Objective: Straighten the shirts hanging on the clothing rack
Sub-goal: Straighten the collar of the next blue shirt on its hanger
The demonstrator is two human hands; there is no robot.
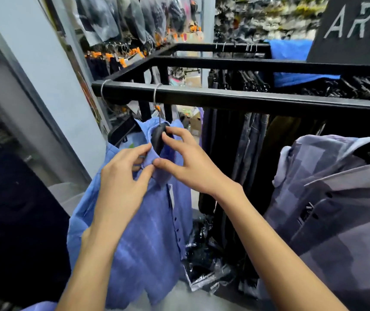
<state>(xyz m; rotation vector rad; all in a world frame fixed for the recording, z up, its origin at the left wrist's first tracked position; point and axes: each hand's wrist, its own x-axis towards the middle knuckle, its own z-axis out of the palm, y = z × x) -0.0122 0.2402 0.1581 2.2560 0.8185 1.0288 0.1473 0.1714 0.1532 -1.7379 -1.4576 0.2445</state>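
A blue button-up shirt [148,243] hangs on a black hanger [158,136] whose wire hook loops over the black rack bar [235,97]. My left hand [121,185] pinches the shirt's collar between thumb and fingers, just left of the hanger. My right hand [186,160] pinches the same collar from the right, thumb on the fabric and fingertips against the hanger's top. A grey checked shirt [341,209] hangs further right on the rack, apart from both hands.
Dark trousers [247,153] hang behind the bar, plastic-wrapped garments [204,265] lie below. A pale wall panel [44,90] stands close on the left. A dark sign [359,25] and blue cloth [291,50] sit at the rack's far right. More packed clothes hang in the background.
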